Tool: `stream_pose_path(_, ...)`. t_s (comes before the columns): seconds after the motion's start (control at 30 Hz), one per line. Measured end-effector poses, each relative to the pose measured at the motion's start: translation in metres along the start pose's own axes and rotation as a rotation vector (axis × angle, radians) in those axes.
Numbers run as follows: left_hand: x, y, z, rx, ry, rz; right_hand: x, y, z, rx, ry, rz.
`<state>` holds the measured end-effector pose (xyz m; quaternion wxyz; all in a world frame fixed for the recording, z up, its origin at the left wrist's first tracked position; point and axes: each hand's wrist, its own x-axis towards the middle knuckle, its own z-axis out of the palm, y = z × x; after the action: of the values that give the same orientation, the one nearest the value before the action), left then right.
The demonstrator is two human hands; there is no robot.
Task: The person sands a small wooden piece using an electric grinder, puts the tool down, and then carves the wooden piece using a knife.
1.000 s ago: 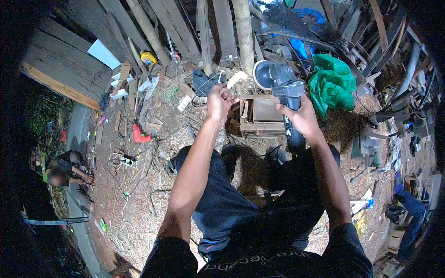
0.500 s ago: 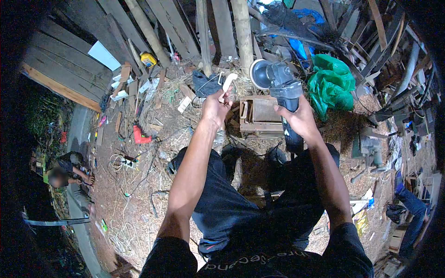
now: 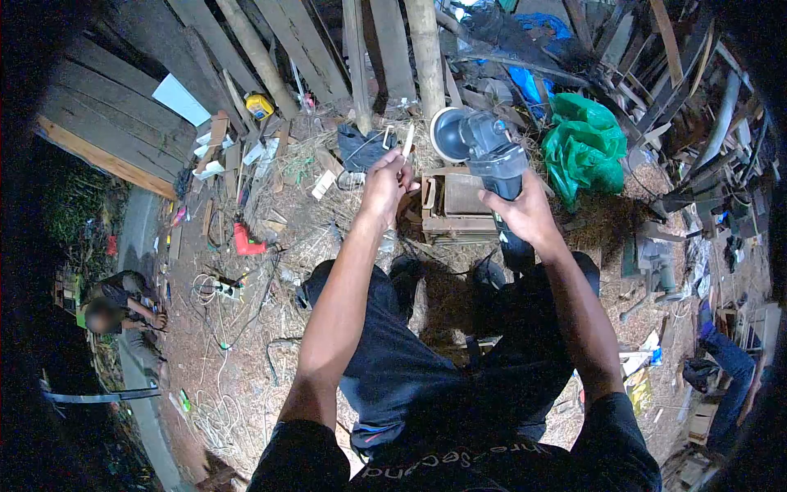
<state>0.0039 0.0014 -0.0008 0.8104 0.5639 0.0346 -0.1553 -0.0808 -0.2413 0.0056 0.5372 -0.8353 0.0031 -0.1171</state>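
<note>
My right hand (image 3: 527,210) is wrapped round the dark body of an angle grinder (image 3: 489,146). Its round, pale-edged disc (image 3: 448,135) points up and to the left. My left hand (image 3: 387,185) pinches a small pale piece of wood (image 3: 408,142), which stands up from the fingers and shows its narrow side. A gap separates that piece from the disc. Below and between both hands sits a wooden block stack (image 3: 464,227) on the ground, in front of my knees.
A green plastic bag (image 3: 586,148) lies right of the grinder, a black bag (image 3: 361,148) beyond my left hand. Left on the ground are a red power tool (image 3: 248,239) and loose cords (image 3: 220,418). A person (image 3: 123,307) crouches far left. Timber boards (image 3: 311,57) stand behind.
My left hand has turned the pale piece, so its curved outline now appears as a thin upright strip. The grinder has tilted and shifted slightly down and left.
</note>
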Motion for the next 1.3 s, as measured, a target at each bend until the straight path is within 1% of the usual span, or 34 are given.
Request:
stream_pose_path(0.1,-0.007,0.003,0.01,0.034,0.009,0.01,-0.005,-0.01,0.001,-0.078,-0.013,0.039)
stream_pose_path(0.2,-0.008,0.005,0.016,0.075,0.051,0.042,-0.008,-0.022,0.001,-0.05,-0.073,0.025)
stream_pose_path(0.3,-0.007,0.004,0.014,0.139,0.041,0.074,-0.011,-0.032,0.002,-0.094,-0.084,0.02)
stream_pose_path(0.4,-0.008,0.0,0.014,0.132,0.029,0.096,-0.01,-0.025,0.006,-0.074,-0.086,0.004)
stream_pose_path(0.5,-0.006,-0.003,0.012,0.169,-0.03,0.089,-0.01,-0.023,0.006,-0.116,-0.04,-0.005)
stream_pose_path(0.6,-0.01,0.0,0.008,0.118,-0.068,0.104,-0.006,-0.013,0.005,-0.085,-0.026,0.027)
stream_pose_path(0.7,-0.008,0.008,-0.004,0.038,-0.084,0.102,-0.002,-0.015,0.0,-0.041,0.035,-0.039)
stream_pose_path(0.73,-0.006,0.009,-0.008,-0.017,-0.135,0.091,-0.004,-0.026,-0.005,-0.024,0.024,0.049)
stream_pose_path(0.83,-0.007,0.008,-0.006,0.014,-0.064,0.087,-0.003,-0.022,-0.004,-0.025,0.054,0.015)
stream_pose_path(0.93,-0.004,0.009,0.0,0.032,-0.043,0.079,-0.004,-0.01,0.003,-0.048,0.01,-0.028)
stream_pose_path(0.97,-0.004,0.008,0.002,0.004,-0.046,0.069,-0.008,-0.009,0.002,-0.07,-0.008,-0.009)
stream_pose_path(1.03,-0.005,0.009,0.004,-0.052,-0.051,0.05,-0.014,-0.029,0.002,-0.114,-0.044,0.027)
stream_pose_path(1.13,-0.012,0.015,0.013,0.003,-0.007,0.006,-0.014,-0.03,0.002,-0.114,-0.047,0.004)
stream_pose_path(1.23,-0.01,0.013,-0.001,-0.124,-0.138,0.01,-0.009,-0.023,0.001,-0.089,-0.026,0.005)
stream_pose_path(1.3,-0.013,0.018,-0.005,-0.153,-0.101,-0.015,-0.004,-0.014,-0.001,-0.053,0.007,0.002)
